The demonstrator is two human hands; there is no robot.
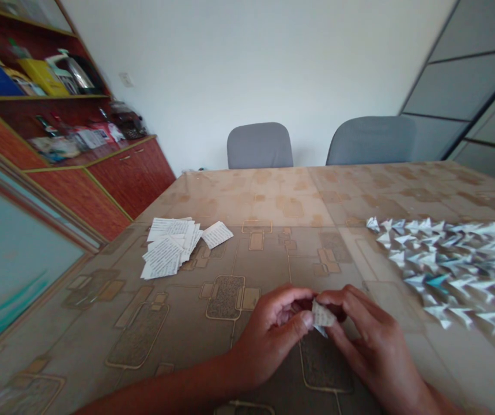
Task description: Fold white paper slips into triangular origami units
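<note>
Both of my hands meet low over the patterned table (273,242), pinching one small folded piece of printed paper (322,315) between them. My left hand (273,331) grips it with thumb and curled fingers. My right hand (363,337) holds its other side with fingertips pressed together. A loose pile of flat printed paper slips (172,248) lies to the far left of my hands, with one slip (216,234) a little apart. A spread of several folded paper triangles (446,259) covers the table at the right.
Two grey chairs (260,145) (372,140) stand at the table's far edge against a white wall. A red-brown cabinet with cluttered shelves (57,115) runs along the left. Grey panels (472,86) fill the right background.
</note>
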